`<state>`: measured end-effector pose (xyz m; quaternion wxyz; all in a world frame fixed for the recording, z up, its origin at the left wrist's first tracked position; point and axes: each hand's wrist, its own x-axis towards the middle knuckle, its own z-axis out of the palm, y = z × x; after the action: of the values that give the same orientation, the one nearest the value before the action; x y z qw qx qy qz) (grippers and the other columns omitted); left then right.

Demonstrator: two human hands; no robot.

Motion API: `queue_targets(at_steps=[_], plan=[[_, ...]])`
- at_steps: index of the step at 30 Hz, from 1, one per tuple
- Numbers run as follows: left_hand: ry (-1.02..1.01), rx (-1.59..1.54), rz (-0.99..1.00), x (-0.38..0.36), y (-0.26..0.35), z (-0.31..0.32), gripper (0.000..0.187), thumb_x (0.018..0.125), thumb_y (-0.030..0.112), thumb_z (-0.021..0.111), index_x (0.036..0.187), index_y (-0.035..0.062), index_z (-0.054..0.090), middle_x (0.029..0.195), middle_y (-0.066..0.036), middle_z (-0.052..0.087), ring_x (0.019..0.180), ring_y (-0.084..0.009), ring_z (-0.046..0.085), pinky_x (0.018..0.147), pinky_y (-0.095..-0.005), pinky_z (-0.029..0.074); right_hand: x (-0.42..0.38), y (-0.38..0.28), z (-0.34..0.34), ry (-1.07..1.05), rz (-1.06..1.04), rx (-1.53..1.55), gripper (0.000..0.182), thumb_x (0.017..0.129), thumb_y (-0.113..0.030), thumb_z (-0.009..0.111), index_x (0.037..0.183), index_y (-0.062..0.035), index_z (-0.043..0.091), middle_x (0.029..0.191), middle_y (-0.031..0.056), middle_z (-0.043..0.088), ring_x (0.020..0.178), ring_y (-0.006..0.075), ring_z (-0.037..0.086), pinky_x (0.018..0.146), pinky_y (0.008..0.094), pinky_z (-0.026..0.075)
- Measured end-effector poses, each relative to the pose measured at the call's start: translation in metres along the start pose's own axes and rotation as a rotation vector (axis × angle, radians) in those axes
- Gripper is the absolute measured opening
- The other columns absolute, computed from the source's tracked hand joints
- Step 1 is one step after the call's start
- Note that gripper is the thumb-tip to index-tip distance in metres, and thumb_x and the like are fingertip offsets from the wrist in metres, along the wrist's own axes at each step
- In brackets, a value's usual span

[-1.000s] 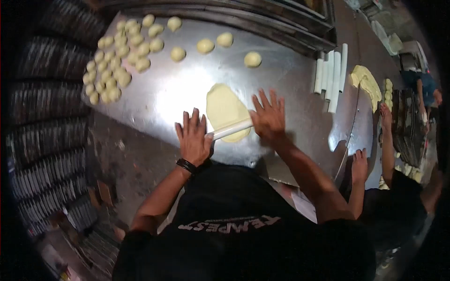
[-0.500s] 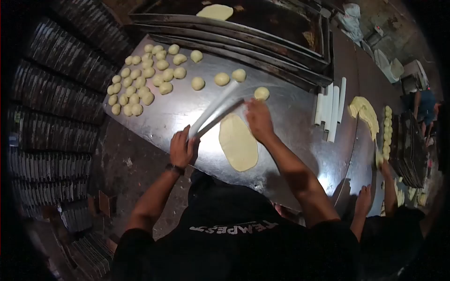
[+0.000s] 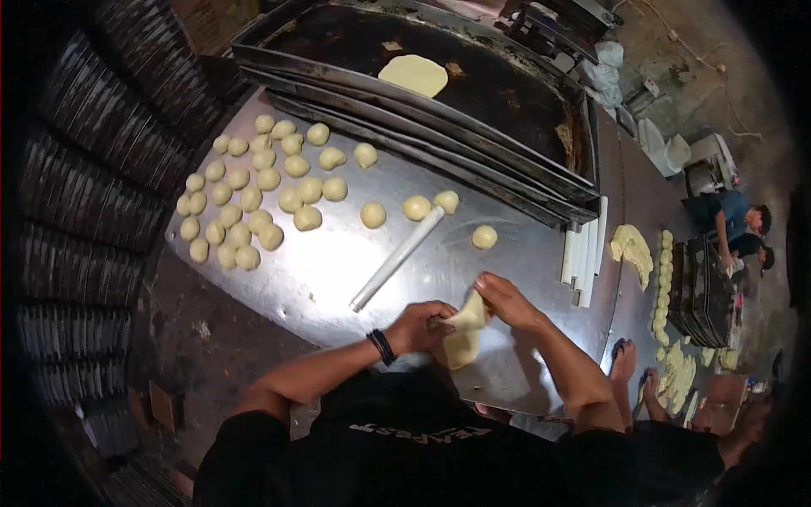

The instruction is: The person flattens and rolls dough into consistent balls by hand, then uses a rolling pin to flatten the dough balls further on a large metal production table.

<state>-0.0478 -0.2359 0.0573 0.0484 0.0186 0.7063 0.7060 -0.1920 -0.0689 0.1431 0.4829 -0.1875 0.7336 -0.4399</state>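
A flat sheet of dough (image 3: 462, 345) is held up off the metal table near its front edge. My left hand (image 3: 420, 328) is closed on its left side, a dark band on that wrist. At the upper right corner of the sheet, my right hand (image 3: 504, 299) pinches the dough. The sheet hangs partly folded between both hands. Beyond them a white rolling pin (image 3: 397, 260) lies slantwise on the table, its far end by two dough balls (image 3: 416, 208). One more dough ball (image 3: 484, 237) sits above my right hand.
Many dough balls (image 3: 251, 198) cover the table's left part. Stacked black baking trays (image 3: 422, 118) stand at the back, a flat dough round (image 3: 413, 76) in the top one. White tubes (image 3: 583, 260) lie at right. Beyond are a dough slab (image 3: 631, 251) and a co-worker's hands (image 3: 623, 362).
My left hand has let go of the rolling pin, which now lies on the table. Both hands have taken hold of the flat dough and lifted it. The view has tilted farther up.
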Motion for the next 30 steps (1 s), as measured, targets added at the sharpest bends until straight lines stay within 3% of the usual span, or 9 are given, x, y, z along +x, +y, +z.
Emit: queue_targets(at_steps=[1, 4, 7, 11, 14, 18, 21, 26, 30], plan=[[0.004, -0.247, -0.172, -0.005, 0.021, -0.006, 0.031, 0.082, 0.014, 0.074, 0.108, 0.0019, 0.062, 0.094, -0.003, 0.066, 0.087, -0.0083, 0.059, 0.079, -0.0239, 0.048, -0.012, -0.017, 0.001, -0.002, 0.042, 0.049, 0.031, 0.102, -0.035, 0.041, 0.096, -0.0062, 0.052, 0.078, 0.0, 0.049, 0.07, 0.0102, 0.049, 0.064, 0.0292, 0.044], [-0.042, -0.316, -0.195, -0.009, 0.083, -0.047, 0.028, 0.084, 0.015, 0.072, 0.106, 0.001, 0.062, 0.094, -0.002, 0.064, 0.086, -0.0075, 0.059, 0.076, -0.0237, 0.048, -0.027, -0.069, 0.012, -0.041, 0.044, 0.184, 0.032, 0.098, -0.03, 0.051, 0.119, -0.0072, 0.044, 0.086, 0.0026, 0.055, 0.08, 0.0104, 0.054, 0.072, 0.0253, 0.046], [-0.085, -0.098, 0.127, -0.001, 0.154, -0.125, 0.028, 0.082, 0.015, 0.075, 0.104, 0.005, 0.061, 0.101, -0.004, 0.06, 0.082, -0.0082, 0.057, 0.072, -0.0224, 0.048, -0.026, -0.153, 0.03, -0.1, -0.229, 0.152, 0.085, 0.082, -0.005, 0.071, 0.146, -0.0088, 0.016, 0.1, 0.0077, 0.06, 0.094, 0.0149, 0.06, 0.082, 0.0282, 0.048], [-0.042, 0.302, 0.395, 0.052, 0.26, -0.242, 0.021, 0.079, 0.01, 0.076, 0.096, 0.004, 0.065, 0.104, -0.007, 0.063, 0.099, -0.014, 0.06, 0.079, -0.0278, 0.053, 0.026, -0.262, 0.031, 0.033, -0.51, 0.195, 0.098, 0.07, 0.005, 0.075, 0.147, -0.0079, 0.015, 0.108, 0.0134, 0.059, 0.101, 0.0193, 0.06, 0.088, 0.0341, 0.049], [0.17, 0.859, 0.32, 0.124, 0.324, -0.314, 0.027, 0.083, 0.016, 0.073, 0.101, -0.0023, 0.064, 0.089, -0.006, 0.069, 0.083, -0.0097, 0.063, 0.075, -0.026, 0.053, 0.108, -0.324, 0.001, 0.406, -0.832, -0.123, 0.098, 0.067, -0.001, 0.076, 0.145, -0.0062, 0.019, 0.102, 0.0132, 0.062, 0.093, 0.0214, 0.062, 0.084, 0.0346, 0.05], [0.257, 0.951, 0.727, 0.229, 0.31, -0.409, 0.023, 0.087, 0.019, 0.069, 0.102, 0.0007, 0.067, 0.096, -0.007, 0.068, 0.085, -0.0106, 0.064, 0.072, -0.0254, 0.053, 0.233, -0.37, -0.051, 0.793, -1.103, -0.538, 0.098, 0.067, -0.011, 0.078, 0.146, -0.0096, 0.02, 0.088, 0.0146, 0.064, 0.084, 0.0292, 0.065, 0.078, 0.038, 0.049], [0.297, 1.139, 0.891, 0.272, 0.283, -0.452, 0.023, 0.089, 0.019, 0.068, 0.105, 0.0024, 0.067, 0.1, -0.006, 0.067, 0.088, -0.0114, 0.064, 0.074, -0.0261, 0.053, 0.293, -0.376, -0.065, 0.872, -1.107, -0.65, 0.097, 0.068, -0.012, 0.077, 0.146, -0.0097, 0.019, 0.088, 0.0165, 0.064, 0.085, 0.0323, 0.065, 0.077, 0.041, 0.049], [0.222, 0.681, 0.391, 0.285, 0.24, -0.489, 0.028, 0.089, 0.028, 0.067, 0.102, 0.0039, 0.069, 0.093, -0.003, 0.068, 0.087, -0.0102, 0.064, 0.076, -0.0271, 0.052, 0.32, -0.369, -0.048, 0.606, -0.84, -0.393, 0.093, 0.069, -0.007, 0.078, 0.145, -0.0071, 0.023, 0.088, 0.0135, 0.061, 0.084, 0.027, 0.061, 0.073, 0.0398, 0.049], [0.051, 0.76, -0.072, 0.309, 0.193, -0.504, 0.028, 0.087, 0.031, 0.069, 0.096, 0.0042, 0.071, 0.083, -0.002, 0.069, 0.074, -0.0085, 0.062, 0.068, -0.0265, 0.05, 0.404, -0.32, -0.046, 0.632, -0.556, -0.322, 0.09, 0.052, -0.027, 0.086, 0.128, 0.0007, 0.047, 0.116, 0.0228, 0.061, 0.107, 0.0339, 0.061, 0.092, 0.0378, 0.05]])
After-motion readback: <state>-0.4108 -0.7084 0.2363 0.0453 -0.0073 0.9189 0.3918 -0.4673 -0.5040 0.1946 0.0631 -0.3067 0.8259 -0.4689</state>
